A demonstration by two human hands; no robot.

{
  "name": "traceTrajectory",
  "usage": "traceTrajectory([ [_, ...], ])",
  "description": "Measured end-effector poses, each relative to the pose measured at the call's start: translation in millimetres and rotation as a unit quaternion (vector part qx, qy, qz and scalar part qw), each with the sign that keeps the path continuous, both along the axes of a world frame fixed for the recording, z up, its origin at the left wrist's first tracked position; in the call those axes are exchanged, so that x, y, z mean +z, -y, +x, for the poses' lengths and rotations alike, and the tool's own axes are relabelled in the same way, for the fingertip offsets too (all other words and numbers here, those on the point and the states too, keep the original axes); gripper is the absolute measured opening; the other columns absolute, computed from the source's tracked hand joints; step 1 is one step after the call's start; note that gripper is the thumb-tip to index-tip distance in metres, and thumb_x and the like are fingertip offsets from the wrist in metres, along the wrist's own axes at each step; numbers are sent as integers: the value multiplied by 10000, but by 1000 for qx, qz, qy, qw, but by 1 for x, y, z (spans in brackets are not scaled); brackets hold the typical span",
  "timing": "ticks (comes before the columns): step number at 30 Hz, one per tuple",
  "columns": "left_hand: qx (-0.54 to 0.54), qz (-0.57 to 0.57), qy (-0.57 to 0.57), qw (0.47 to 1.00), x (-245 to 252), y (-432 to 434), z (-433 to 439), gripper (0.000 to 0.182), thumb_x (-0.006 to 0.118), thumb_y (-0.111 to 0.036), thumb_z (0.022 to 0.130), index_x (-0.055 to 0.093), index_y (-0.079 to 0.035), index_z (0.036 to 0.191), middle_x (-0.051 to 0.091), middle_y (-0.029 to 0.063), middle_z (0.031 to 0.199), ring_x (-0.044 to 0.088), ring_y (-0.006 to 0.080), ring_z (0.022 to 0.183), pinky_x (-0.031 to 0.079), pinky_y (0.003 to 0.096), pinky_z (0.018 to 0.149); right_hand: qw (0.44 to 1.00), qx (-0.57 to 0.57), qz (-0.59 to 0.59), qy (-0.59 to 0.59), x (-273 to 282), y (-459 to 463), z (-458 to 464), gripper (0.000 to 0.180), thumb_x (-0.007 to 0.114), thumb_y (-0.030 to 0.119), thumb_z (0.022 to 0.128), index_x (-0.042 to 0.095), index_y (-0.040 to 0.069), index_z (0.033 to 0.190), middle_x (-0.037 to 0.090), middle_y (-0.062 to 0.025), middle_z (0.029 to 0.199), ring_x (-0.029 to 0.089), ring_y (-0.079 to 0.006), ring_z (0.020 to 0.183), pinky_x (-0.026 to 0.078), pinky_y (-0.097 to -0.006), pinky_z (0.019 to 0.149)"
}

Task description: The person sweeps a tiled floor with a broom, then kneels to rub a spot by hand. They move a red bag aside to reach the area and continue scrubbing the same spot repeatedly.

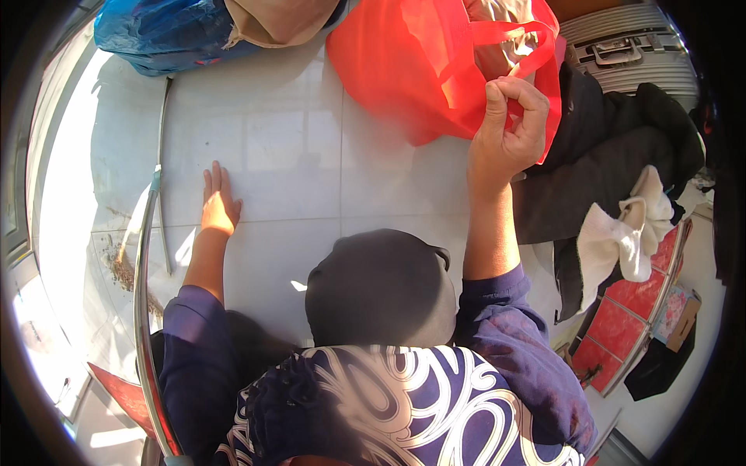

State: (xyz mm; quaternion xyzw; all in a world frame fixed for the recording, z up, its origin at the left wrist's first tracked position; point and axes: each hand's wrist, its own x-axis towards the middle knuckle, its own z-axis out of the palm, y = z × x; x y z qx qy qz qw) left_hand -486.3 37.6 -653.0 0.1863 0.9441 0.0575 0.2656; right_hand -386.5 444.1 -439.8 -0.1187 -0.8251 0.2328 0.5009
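My left hand (218,198) lies palm down on the pale floor tiles (280,175), fingers stretched forward, holding nothing. Raised in front of a red fabric tote bag (402,64) is my right hand (513,119). Its thumb and forefinger meet at the tips, and I see nothing between them. A red bag handle (513,29) runs down behind the forefinger; whether it touches the hand I cannot tell. Crumpled beige cloth (502,52) shows in the bag's mouth. Between my arms is a rounded dark fabric shape (379,285), whose nature is unclear.
A blue plastic bag (169,35) and tan fabric (280,20) lie at the upper left. Left of me are a curved metal tube (143,274) and brown debris (121,271). On the right: a ridged silver case (635,55), black clothing (612,145), white knit cloth (626,227), red tiles (623,314).
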Motion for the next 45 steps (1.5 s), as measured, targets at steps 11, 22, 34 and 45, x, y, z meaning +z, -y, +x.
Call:
traceTrajectory([
  [11, 14, -28, 22, 999, 7, -6, 0, 811, 681, -56, 933, 247, 3, 1616, 83, 112, 1745, 104, 342, 1602, 239, 400, 1301, 933, -3, 266, 241, -61, 6, -6, 634, 831, 121, 735, 667, 183, 1344, 533, 11, 1519, 450, -255, 1426, 335, -443, 1217],
  [22, 24, -22, 9, 999, 7, -10, 3, 778, 664, -38, 930, 279, 2, 1605, 114, 111, 1741, 128, 345, 1598, 244, 400, 1299, 948, 44, 209, 237, -52, -9, -16, 544, 818, 106, 798, 668, 159, 1318, 513, -28, 1545, 396, -294, 1474, 303, -488, 1234],
  [34, -6, -9, 17, 1000, 3, 2, 17, 752, 624, -22, 941, 293, -51, 1616, 123, 83, 1739, 137, 332, 1598, 325, 408, 1266, 812, 215, 16, 543, -187, 59, 107, 700, 744, 173, 899, 443, -24, 1499, 334, -150, 1655, 271, -343, 1556, 220, -485, 1288],
  [45, -137, 52, 65, 987, 24, -21, 62, 800, 701, -8, 879, 339, -31, 1593, 150, 103, 1736, 109, 434, 1586, 330, 444, 1253, 790, 387, 109, 462, -252, 161, -29, 794, 695, 371, 946, 373, 19, 1581, 288, -72, 1698, 179, -224, 1595, 135, -404, 1320],
])
